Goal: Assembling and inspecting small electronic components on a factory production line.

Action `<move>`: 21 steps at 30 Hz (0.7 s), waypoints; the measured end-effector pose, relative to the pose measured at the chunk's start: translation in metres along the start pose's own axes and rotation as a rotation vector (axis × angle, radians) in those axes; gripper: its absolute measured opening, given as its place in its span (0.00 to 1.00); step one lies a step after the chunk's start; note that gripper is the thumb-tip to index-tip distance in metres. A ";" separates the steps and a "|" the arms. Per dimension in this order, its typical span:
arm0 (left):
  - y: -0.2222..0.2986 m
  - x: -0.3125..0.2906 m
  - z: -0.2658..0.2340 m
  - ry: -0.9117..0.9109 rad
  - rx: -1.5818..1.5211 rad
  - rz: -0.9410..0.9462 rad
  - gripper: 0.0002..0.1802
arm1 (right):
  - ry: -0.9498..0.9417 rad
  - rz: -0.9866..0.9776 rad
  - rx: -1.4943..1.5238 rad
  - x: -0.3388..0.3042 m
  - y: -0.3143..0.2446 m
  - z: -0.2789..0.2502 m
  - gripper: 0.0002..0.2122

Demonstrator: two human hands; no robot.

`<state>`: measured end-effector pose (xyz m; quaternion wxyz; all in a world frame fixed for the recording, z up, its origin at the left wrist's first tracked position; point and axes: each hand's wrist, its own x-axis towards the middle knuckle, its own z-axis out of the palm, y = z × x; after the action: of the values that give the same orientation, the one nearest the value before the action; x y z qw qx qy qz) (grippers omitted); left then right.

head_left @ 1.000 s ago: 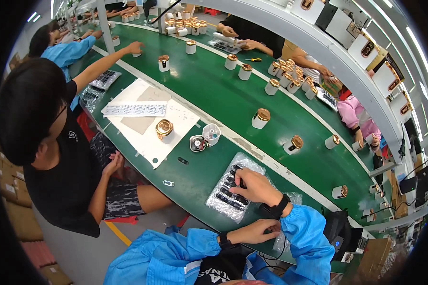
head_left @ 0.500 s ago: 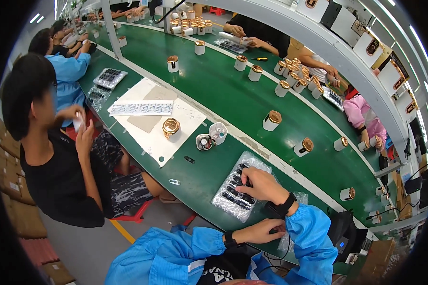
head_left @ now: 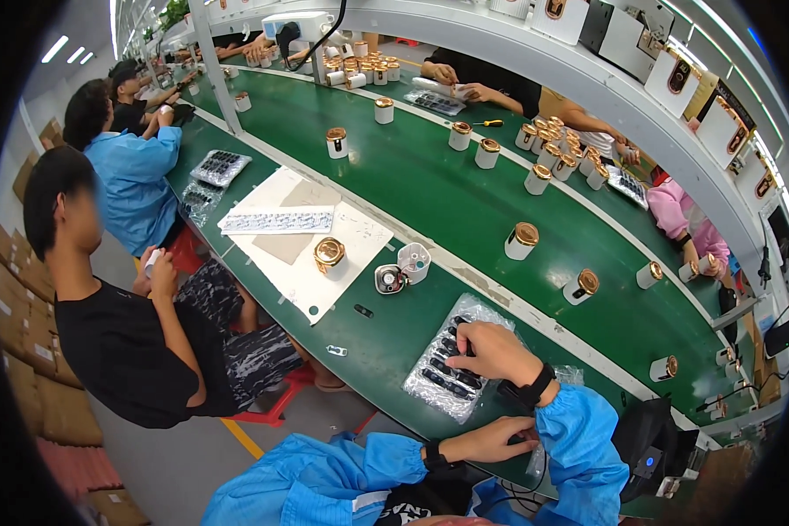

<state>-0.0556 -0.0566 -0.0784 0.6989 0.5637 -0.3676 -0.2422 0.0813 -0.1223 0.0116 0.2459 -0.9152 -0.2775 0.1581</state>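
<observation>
My right hand (head_left: 497, 352) reaches over a clear plastic blister tray (head_left: 419, 383) that holds several small black oblong parts (head_left: 447, 382). Its thumb and fingers are pinched together over a small black part, which they partly cover. Below the tray, my left hand (head_left: 493, 439) rests at the table's near edge with its fingers loosely bent and apart, holding nothing that I can see. Its fingertips lie close to a clear plastic bag (head_left: 536, 462), partly under my right forearm. To the left of the tray sit an opened white housing (head_left: 414, 261) and a round speaker-like part (head_left: 390, 279).
A loose black part (head_left: 364, 310) and a small silver-white part (head_left: 337, 351) lie on the green table. A copper-topped white cylinder (head_left: 329, 255) stands on a white sheet (head_left: 359, 230). Similar cylinders line the green belt (head_left: 430, 188). A co-worker (head_left: 123, 351) sits at left.
The whole view has shifted, so the scene sits farther right and lower. My right hand stays over the tray, its fingers moved slightly. The co-worker at left has lowered their hands.
</observation>
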 end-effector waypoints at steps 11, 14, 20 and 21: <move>-0.003 0.000 0.001 -0.002 0.030 0.056 0.13 | 0.070 -0.013 0.040 0.003 0.006 0.003 0.20; -0.006 -0.002 0.001 -0.001 0.079 0.098 0.15 | 0.044 0.022 0.056 0.001 0.004 0.003 0.19; 0.005 0.000 -0.003 -0.061 0.056 0.040 0.18 | 0.065 0.018 0.076 -0.001 0.008 0.004 0.19; 0.005 0.000 -0.004 -0.076 0.049 0.025 0.18 | 0.088 0.002 0.081 -0.001 0.010 0.006 0.19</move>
<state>-0.0528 -0.0534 -0.0741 0.6734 0.5663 -0.4068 -0.2457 0.0821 -0.1277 0.0016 0.2945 -0.9109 -0.2589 0.1287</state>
